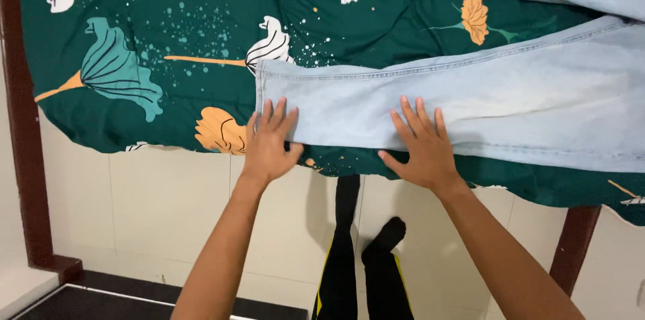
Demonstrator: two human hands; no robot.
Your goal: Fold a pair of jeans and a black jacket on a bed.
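Both hands are lying flat with fingers spread on the pale blue denim trouser leg [457, 102], running lengthwise along the bed's near edge over the dark green floral bedspread [134, 38], the left hand [269, 142] pressing at its hem end, the right hand [422, 145] farther along.

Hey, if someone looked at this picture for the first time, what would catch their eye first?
Probably the pale blue jeans, laid across a dark green bedspread printed with orange, white and teal flowers. Both hands press flat on the nearer trouser leg: the left hand at its hem, the right hand further along. Below, the person's legs in black trousers stand on pale floor tiles.
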